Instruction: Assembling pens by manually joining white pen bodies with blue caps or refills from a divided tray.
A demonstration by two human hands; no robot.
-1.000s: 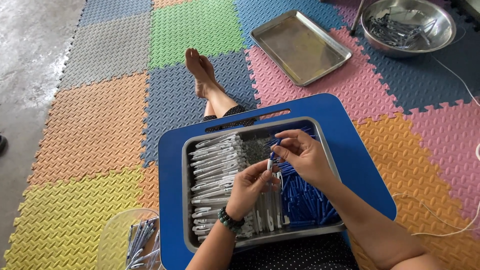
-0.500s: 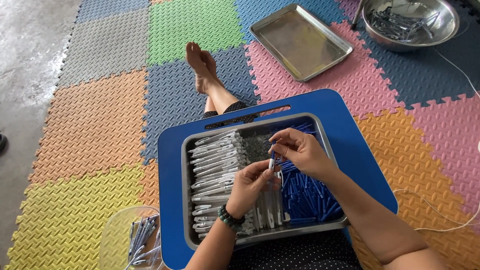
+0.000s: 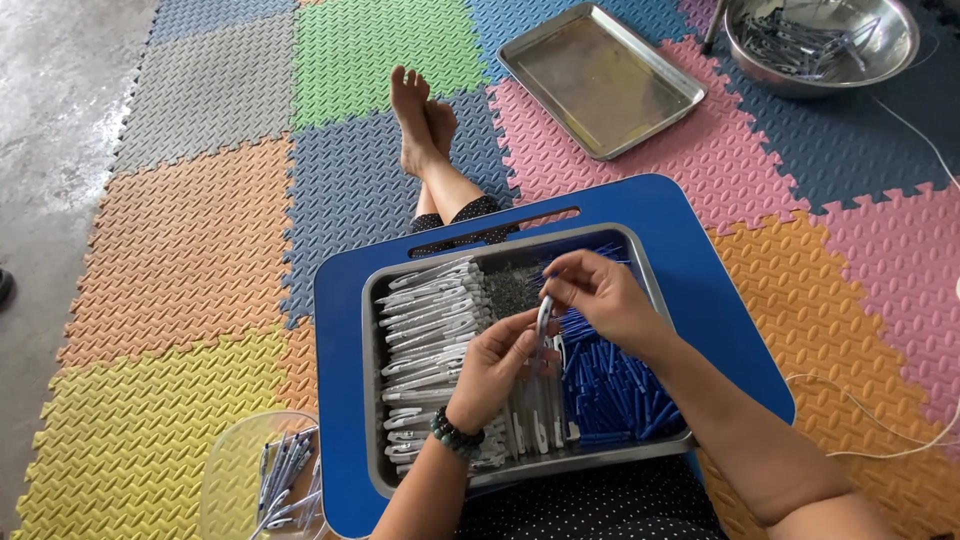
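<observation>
Over ridged steel tray (image 3: 655,290), slim grey pen (image 3: 543,318)

My left hand (image 3: 497,362) now sits higher and closer to my right hand (image 3: 600,296) than a second ago, fingertips nearly meeting over the middle of the metal tray (image 3: 640,262). The pen barrel (image 3: 543,322) I pinch now stands almost upright between both hands, where earlier it was a short piece held near the right fingertips only. My right hand drops slightly toward the blue pieces (image 3: 610,375), and my view shifts a little, the tray sliding lower in frame.
</observation>
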